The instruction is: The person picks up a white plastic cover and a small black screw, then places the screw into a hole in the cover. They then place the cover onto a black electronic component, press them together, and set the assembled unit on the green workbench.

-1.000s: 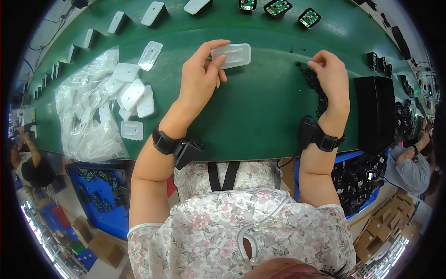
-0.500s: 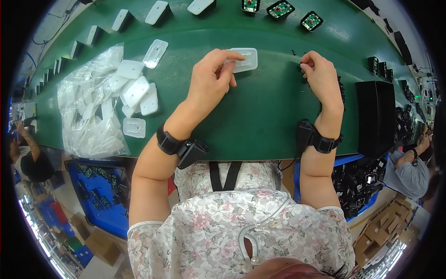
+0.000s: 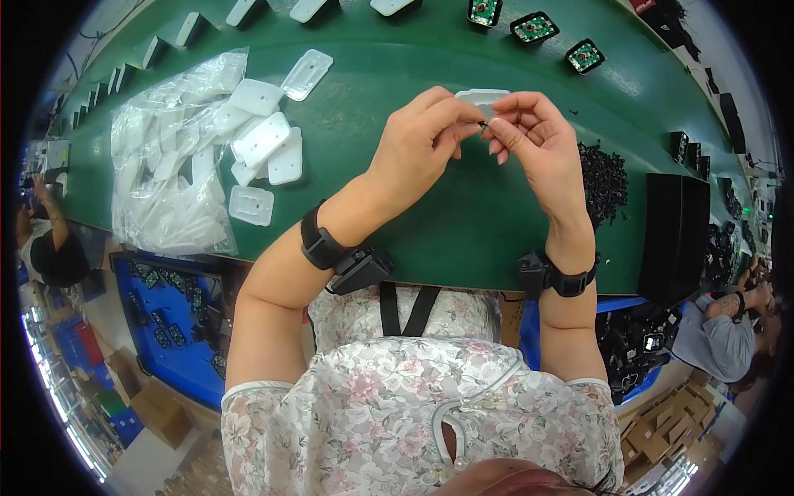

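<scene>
My left hand [image 3: 418, 149] and my right hand [image 3: 539, 147] meet over the middle of the green table. Their fingertips pinch a tiny black part [image 3: 483, 124] between them, too small to name surely. Just beyond the fingers lies a translucent white plastic cover [image 3: 471, 96], half hidden by the hands. To the right of my right hand spreads a heap of small black pieces [image 3: 605, 183]. White covers [image 3: 263, 136] are stacked loosely on the left, beside a clear plastic bag [image 3: 165, 202] with more of them.
Black housings with green circuit boards [image 3: 533, 28] line the far edge, and housings with white covers [image 3: 314, 8] stand farther left. A tall black box [image 3: 674, 236] stands at the right. Blue bins [image 3: 157, 364] sit below the table. Other people work at both sides.
My right hand has left the heap of black pieces and come left to meet my left hand. My left hand has shifted right, and the view has turned slightly.
</scene>
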Demonstrator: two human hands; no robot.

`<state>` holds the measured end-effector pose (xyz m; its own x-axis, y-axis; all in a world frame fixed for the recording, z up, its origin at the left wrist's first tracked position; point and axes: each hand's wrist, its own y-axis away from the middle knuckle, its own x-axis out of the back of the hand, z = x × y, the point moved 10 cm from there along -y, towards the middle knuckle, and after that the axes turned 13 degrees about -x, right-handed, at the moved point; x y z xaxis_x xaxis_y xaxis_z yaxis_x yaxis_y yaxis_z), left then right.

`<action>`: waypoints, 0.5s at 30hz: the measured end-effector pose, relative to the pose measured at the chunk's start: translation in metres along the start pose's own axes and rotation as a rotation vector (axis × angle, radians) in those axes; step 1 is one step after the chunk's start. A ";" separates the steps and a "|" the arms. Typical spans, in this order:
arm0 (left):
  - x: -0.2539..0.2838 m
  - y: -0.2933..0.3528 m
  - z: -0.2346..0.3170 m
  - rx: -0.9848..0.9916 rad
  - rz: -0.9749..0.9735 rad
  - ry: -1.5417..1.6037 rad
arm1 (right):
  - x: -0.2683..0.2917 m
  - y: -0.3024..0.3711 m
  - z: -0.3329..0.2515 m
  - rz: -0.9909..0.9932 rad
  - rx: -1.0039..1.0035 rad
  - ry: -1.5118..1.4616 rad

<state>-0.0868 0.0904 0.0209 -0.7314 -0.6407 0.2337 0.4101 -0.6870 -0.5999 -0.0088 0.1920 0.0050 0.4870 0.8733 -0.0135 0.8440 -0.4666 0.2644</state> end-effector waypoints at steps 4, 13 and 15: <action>0.002 0.004 -0.014 0.104 0.041 0.104 | 0.000 0.003 -0.001 0.035 0.051 0.093; -0.007 0.011 -0.024 0.253 0.107 0.378 | 0.007 0.006 -0.008 0.172 0.144 0.267; -0.004 0.012 -0.028 0.283 0.174 0.453 | 0.008 0.010 -0.015 0.237 0.137 0.370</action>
<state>-0.0941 0.0944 -0.0086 -0.7751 -0.5844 -0.2400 0.6303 -0.6894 -0.3570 -0.0001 0.1968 0.0217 0.5784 0.7200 0.3834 0.7531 -0.6519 0.0881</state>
